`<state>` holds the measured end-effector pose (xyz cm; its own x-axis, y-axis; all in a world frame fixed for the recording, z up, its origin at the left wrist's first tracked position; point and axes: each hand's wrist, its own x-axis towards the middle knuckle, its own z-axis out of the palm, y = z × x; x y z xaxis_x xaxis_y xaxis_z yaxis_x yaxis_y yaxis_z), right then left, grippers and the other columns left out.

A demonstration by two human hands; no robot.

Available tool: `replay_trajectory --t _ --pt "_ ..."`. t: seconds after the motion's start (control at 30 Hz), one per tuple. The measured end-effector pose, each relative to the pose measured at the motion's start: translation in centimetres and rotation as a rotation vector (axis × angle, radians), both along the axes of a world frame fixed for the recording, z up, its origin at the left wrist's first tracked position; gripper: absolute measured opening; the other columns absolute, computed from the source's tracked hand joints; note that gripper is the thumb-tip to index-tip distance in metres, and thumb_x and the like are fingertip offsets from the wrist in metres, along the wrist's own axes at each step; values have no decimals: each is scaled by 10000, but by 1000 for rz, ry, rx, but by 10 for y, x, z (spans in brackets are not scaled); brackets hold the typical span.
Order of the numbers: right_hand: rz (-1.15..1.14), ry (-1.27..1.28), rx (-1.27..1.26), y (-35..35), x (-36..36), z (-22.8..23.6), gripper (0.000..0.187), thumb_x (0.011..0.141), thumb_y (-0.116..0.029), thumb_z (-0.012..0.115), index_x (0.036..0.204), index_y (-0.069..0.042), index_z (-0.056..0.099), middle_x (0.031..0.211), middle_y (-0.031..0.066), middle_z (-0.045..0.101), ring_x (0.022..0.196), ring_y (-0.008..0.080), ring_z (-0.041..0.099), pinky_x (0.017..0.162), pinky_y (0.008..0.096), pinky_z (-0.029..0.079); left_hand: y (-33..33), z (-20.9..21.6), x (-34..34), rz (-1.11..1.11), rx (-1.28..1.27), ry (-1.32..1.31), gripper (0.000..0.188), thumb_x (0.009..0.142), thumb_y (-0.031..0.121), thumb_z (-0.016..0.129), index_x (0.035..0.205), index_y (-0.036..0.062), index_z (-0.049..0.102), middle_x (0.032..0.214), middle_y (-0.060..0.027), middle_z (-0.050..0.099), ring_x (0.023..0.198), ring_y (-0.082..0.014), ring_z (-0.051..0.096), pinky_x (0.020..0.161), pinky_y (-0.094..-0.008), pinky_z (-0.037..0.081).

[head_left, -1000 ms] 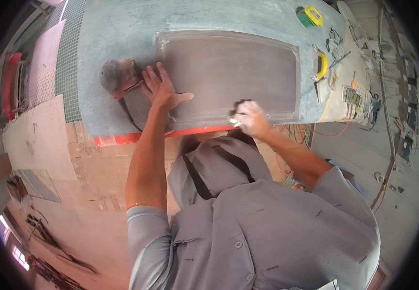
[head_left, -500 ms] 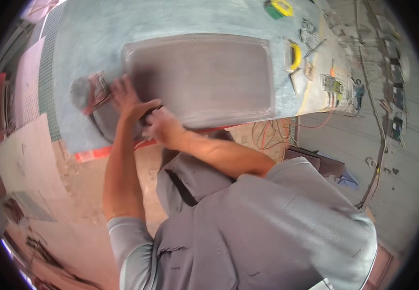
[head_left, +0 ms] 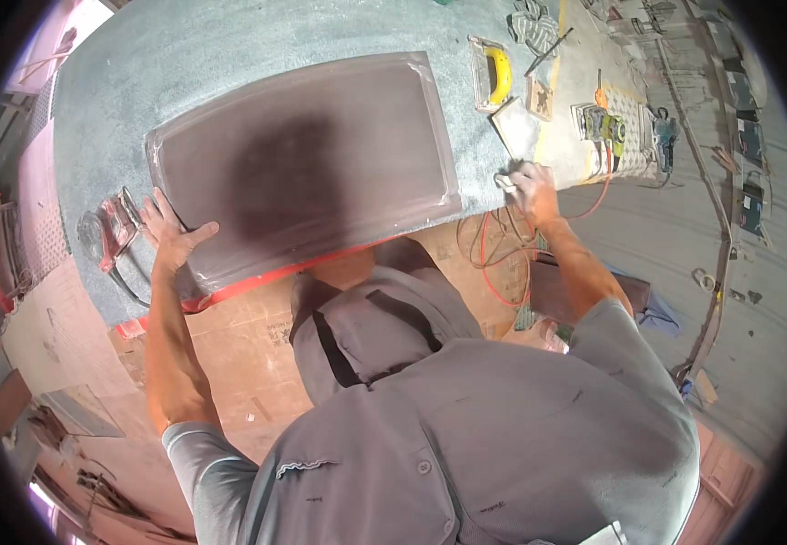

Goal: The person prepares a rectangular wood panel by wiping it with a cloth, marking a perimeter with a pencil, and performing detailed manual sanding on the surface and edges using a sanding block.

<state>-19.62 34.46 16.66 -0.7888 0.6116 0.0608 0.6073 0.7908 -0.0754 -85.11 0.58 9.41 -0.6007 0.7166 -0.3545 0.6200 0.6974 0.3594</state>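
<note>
On my feed, near side: red strip [head_left: 257,289] along front of bench [head_left: 107,136], whose dusty blue-grey top carries dark panel [head_left: 393,118]; yellow-handled tool [head_left: 500,75] farther off, grey floor [head_left: 661,236] to R. My L hand [head_left: 172,238] is flat, fingers spread across panel's L edge, pwr tool [head_left: 113,232] just beside. My R hand [head_left: 535,193] is curled round small pale item [head_left: 505,183], type unclear, just off panel's R end.
</note>
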Motion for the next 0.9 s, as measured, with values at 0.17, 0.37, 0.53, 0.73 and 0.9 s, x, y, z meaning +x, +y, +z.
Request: replay_trajectory --t 0.17,0.37,0.53,0.73,0.9 --pt "-94 270 -280 -68 -103 36 350 910 -204 805 1197 -13 742 1025 159 713 951 376 663 935 468 551 4 1 3 -11 18 -8 1641 572 672 968 1734 68 -21 1770 -335 -4 1647 -504 -43 1301 -608 -13" --pt "245 -57 -128 -120 -136 -18 761 847 -106 702 1573 -10 497 1689 192 412 1574 396 369 1244 490 394 8 4 5 6 13 51 1604 602 680 955 1735 65 1 1763 -344 32 1646 -507 -19 1297 -618 -2" --pt "341 113 -276 -123 -118 -12 583 901 -13 605 1483 -2 616 1564 199 576 1499 409 490 1235 512 420 14 25 12 23 -93 18 1607 592 688 956 1738 73 11 1780 -315 6 1652 -494 -48 1306 -610 -8" --pt "511 363 -435 -294 -332 -63 513 946 -125 619 1443 1 634 1533 160 601 1468 341 528 1245 473 423 15 21 14 60 -31 -53 1633 571 675 959 1739 100 -28 1784 -292 -75 1652 -464 -130 1302 -601 -77" --pt "541 440 -300 -373 -448 -55 494 929 -157 604 1392 12 647 1488 182 626 1431 325 557 1253 477 413 8 13 9 61 -10 -55 1621 583 680 954 1740 115 -31 1784 -288 -73 1648 -456 -156 1296 -619 -82"
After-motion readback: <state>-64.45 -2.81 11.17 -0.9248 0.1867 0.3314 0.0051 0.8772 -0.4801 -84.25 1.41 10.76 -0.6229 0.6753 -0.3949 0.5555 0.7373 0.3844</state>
